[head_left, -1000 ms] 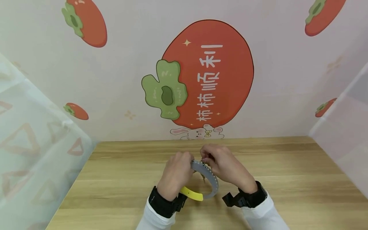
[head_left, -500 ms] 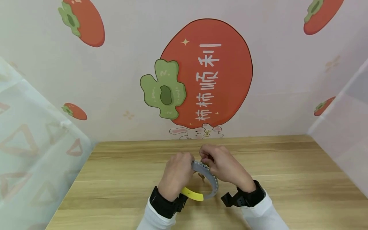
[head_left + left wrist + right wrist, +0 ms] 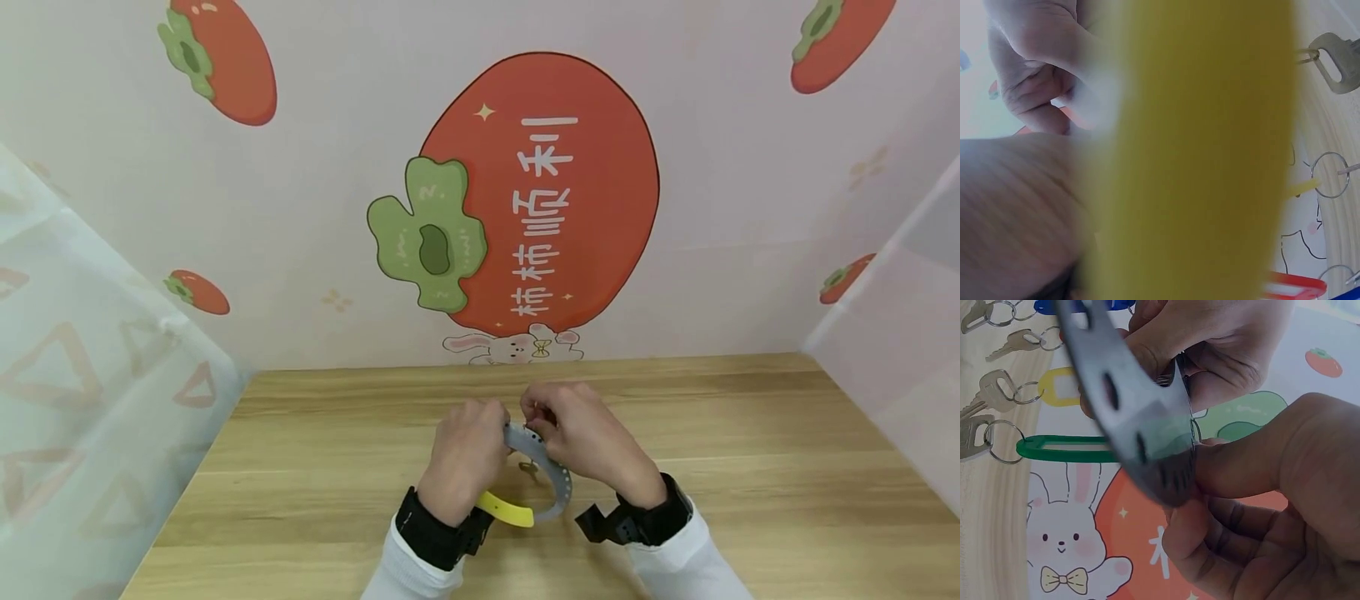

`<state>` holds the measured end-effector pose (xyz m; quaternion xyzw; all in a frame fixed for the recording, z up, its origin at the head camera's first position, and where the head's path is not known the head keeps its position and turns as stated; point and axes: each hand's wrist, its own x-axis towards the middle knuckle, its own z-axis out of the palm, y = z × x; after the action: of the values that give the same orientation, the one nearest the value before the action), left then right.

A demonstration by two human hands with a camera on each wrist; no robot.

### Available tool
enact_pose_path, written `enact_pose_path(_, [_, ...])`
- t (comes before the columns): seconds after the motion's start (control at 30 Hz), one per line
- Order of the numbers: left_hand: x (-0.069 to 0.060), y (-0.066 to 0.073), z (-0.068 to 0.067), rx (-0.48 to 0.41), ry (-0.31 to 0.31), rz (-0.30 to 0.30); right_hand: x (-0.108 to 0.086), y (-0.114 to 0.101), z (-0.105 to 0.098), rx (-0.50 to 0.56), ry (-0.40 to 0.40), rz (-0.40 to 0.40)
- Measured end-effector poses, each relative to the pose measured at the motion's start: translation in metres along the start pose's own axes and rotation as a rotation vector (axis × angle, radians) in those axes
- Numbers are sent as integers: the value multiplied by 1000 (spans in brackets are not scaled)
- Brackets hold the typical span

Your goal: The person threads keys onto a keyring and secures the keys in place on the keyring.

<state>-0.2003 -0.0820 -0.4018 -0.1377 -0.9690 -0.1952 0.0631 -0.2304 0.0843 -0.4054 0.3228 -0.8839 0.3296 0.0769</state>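
A grey curved band (image 3: 562, 487) with rows of holes and a yellow end (image 3: 510, 508) is raised above the table. My left hand (image 3: 468, 446) grips its far left part. My right hand (image 3: 588, 437) meets the band's upper edge, thumb and finger pinching a thin metal ring (image 3: 1197, 430), largely hidden. Within the loop dangles a small key (image 3: 528, 467). In the right wrist view, a green key tag (image 3: 1063, 457), a yellow key tag (image 3: 1049, 387) and a blue key tag (image 3: 1044, 306) carry keys on rings. The blurred yellow end (image 3: 1204, 150) fills much of the left wrist view.
The wooden table (image 3: 315, 467) extends around both hands. Behind it stands a pale backdrop (image 3: 315, 167) printed with persimmons and a rabbit. Patterned side panels (image 3: 90, 433) border the table at left and right. A red tag (image 3: 1316, 287) shows low in the left wrist view.
Both hands and the band have sunk slightly towards me. The band has tilted a little, and its upper rows of holes show less. Both hands keep their grasp.
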Motion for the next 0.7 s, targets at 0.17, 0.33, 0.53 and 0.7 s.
enact_pose_path(0.17, [1,-1,-2,-34,-1,4,1,-1,-1,-24,26,-9])
enact_pose_path(0.33, [0,-2,-1,-53,-7,28,0,-1,-2,-9,36,-9])
enact_pose_path(0.53, [1,-1,-2,-95,-44,17,1,2,-6,8,37,-54])
enact_pose_path(0.7, [-1,-3,-6,-162,-74,-10,2,4,-6,68,35,-108])
